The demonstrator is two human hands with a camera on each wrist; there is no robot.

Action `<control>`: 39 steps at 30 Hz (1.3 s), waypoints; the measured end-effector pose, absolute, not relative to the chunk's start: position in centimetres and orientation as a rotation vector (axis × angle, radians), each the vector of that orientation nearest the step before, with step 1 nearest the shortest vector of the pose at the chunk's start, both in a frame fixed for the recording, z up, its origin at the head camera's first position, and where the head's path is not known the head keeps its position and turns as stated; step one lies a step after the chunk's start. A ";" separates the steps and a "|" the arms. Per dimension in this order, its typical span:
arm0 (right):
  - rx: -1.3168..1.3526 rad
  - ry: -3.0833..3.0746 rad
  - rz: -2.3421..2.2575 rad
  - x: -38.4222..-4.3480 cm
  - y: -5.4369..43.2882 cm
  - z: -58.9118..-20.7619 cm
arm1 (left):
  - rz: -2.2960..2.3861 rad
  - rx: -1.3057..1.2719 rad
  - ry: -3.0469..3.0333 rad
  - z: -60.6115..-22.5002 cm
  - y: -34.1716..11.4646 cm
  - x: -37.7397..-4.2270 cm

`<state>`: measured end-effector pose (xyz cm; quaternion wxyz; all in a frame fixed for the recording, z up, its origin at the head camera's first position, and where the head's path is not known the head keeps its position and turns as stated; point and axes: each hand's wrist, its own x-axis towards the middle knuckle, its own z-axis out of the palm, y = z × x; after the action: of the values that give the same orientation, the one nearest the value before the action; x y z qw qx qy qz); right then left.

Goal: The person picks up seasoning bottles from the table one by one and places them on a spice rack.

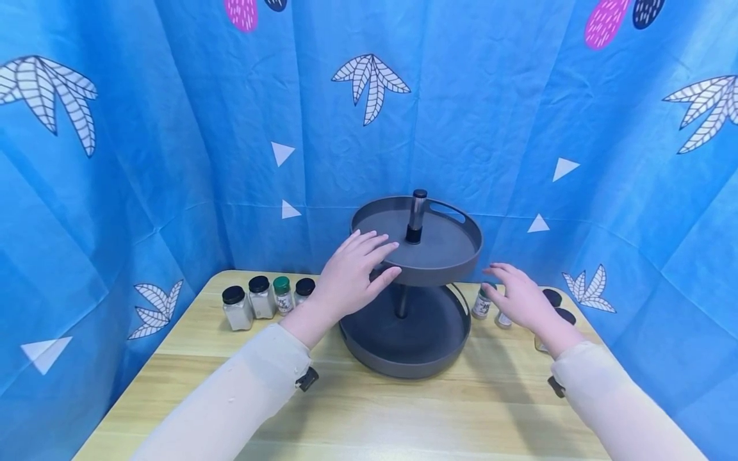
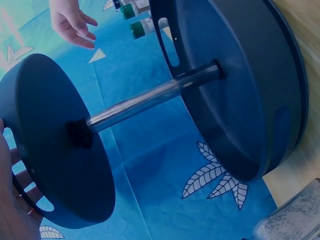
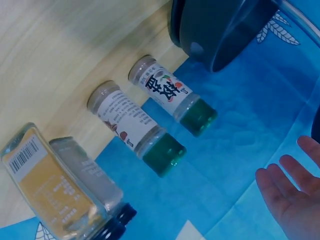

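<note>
A dark grey two-tier round stand has an upper tray point(image 1: 444, 246), a lower tray point(image 1: 423, 339) and a metal post point(image 2: 145, 104) joining them. Over the left rim of the upper tray lies my left hand point(image 1: 353, 274), fingers extended. In the left wrist view, its fingers point(image 2: 22, 177) show through the tray's handle slot. My right hand point(image 1: 519, 299) hovers right of the stand with loosely spread fingers, holding nothing. Nearest it are two green-capped shaker bottles, one with a bold printed label point(image 3: 162, 89) and one with fine print point(image 3: 127, 119).
Left of the stand are black-capped jars point(image 1: 237, 310) and a green-capped bottle point(image 1: 283, 296), one jar partly behind my left wrist. Beyond my right hand stand two black-capped jars, one with yellow contents point(image 3: 52, 185). A blue patterned curtain point(image 1: 490, 128) surrounds the wooden table point(image 1: 369, 422).
</note>
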<state>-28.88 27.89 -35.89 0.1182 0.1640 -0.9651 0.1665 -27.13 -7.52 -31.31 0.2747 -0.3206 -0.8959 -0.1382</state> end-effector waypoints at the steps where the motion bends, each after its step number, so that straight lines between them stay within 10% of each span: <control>1: 0.480 -2.820 0.490 -28.9 27.9 -36.0 | -0.373 -0.863 -2.410 -31.3 -7.5 -27.1; 39: 0.370 -2.780 0.455 -31.0 28.4 -38.6 | -0.375 -0.851 -2.395 -31.6 -7.4 -27.3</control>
<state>-30.97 28.36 -38.65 0.1496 0.1288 -0.9675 0.1582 -27.31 -7.44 -31.56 0.2824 -0.3179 -0.8942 -0.1400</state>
